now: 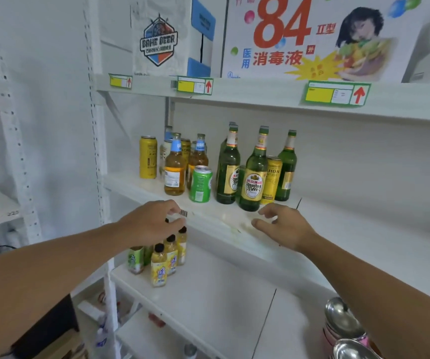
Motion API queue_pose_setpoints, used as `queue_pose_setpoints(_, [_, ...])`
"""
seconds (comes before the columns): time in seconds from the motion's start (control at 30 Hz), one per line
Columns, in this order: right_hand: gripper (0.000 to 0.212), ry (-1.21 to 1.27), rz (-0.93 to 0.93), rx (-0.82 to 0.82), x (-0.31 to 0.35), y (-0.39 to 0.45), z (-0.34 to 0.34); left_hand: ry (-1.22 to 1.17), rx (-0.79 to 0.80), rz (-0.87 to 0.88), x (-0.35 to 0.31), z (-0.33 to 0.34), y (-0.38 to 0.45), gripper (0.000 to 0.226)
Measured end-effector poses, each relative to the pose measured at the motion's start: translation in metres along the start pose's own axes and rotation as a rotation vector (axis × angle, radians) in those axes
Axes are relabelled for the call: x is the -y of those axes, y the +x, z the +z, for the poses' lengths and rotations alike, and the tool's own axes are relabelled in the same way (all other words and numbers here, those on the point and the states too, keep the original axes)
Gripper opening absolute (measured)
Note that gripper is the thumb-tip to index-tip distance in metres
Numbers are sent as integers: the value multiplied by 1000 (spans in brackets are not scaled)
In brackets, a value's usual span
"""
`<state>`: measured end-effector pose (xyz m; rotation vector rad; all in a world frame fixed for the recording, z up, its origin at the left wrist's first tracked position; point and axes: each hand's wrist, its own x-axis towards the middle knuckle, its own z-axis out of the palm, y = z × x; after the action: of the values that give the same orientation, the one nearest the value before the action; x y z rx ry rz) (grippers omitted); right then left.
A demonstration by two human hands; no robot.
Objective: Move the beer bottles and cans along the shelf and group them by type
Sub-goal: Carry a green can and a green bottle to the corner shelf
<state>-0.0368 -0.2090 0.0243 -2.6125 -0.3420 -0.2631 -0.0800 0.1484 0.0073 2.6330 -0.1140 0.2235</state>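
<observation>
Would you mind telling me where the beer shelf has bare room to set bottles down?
The shelf is bare to the right of the rightmost green bottle, out to the frame edge. A narrow strip lies left of the yellow can. Between that can and the green bottles it is crowded.

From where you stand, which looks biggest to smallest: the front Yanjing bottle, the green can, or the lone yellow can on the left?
1. Front Yanjing bottle, clearly tallest.
2. and 3. Yellow can looks taller than the green can, but it stands farther back, so their ranking is unsure.
</observation>
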Motion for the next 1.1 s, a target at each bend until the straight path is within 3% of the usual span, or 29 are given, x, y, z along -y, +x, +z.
queue_pose_setpoints(0.17, [63, 151, 62, -55, -3, 42, 14, -170, -60, -35, 3, 19, 42, 75])
queue_pose_setpoints(0.27, [57, 285, 78, -125, -3, 73, 10, -299, -140, -82, -4, 21, 69, 71])
queue_pose_setpoints(0.37, [57, 283, 41, -168, -3, 101, 12, -386, -198, -87, -15, 16, 97, 54])
queue_pose_setpoints(0.6, [66, 511, 93, -293, -13, 133, 41, -519, -211, -104, -26, 39, 149, 72])
queue_pose_setpoints(0.8, [58, 526, 116, -324, -16, 143, 54, -593, -246, -106, -23, 53, 171, 74])
queue_pose_setpoints(0.93, [58, 492, 131, -299, -12, 143, 43, -531, -292, -85, -20, 47, 177, 56])
queue_pose_setpoints(1.1, [61, 442, 165, -323, -13, 128, 31, -539, -300, -42, -15, 46, 166, 51])
